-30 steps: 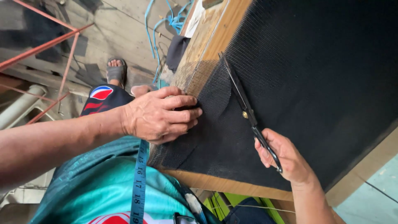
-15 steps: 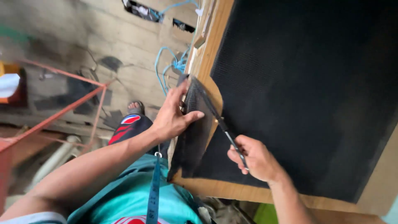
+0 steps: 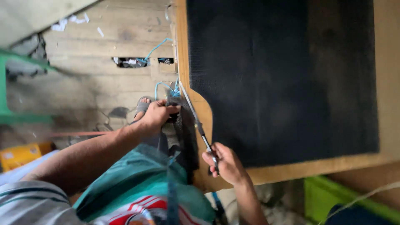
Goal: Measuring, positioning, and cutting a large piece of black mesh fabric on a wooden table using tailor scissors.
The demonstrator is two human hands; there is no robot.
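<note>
Pinching the cut-off black mesh strip (image 3: 185, 137) off the wooden tabletop (image 3: 200, 108) edge, the left hand (image 3: 157, 114) holds it taut and clear, while the right hand (image 3: 225, 162) clasps the scissors (image 3: 196, 121) by their handles beside the black mesh sheet (image 3: 283, 79).

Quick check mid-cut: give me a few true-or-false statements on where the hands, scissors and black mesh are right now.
1. The right hand holds long metal scissors. True.
2. The left hand has its grip on a cut strip of black mesh hanging off the table edge. True.
3. The large black mesh sheet lies on a green metal table. False: it lies on a wooden board.
4. Both hands rest flat on the sheet. False: neither does.
</note>
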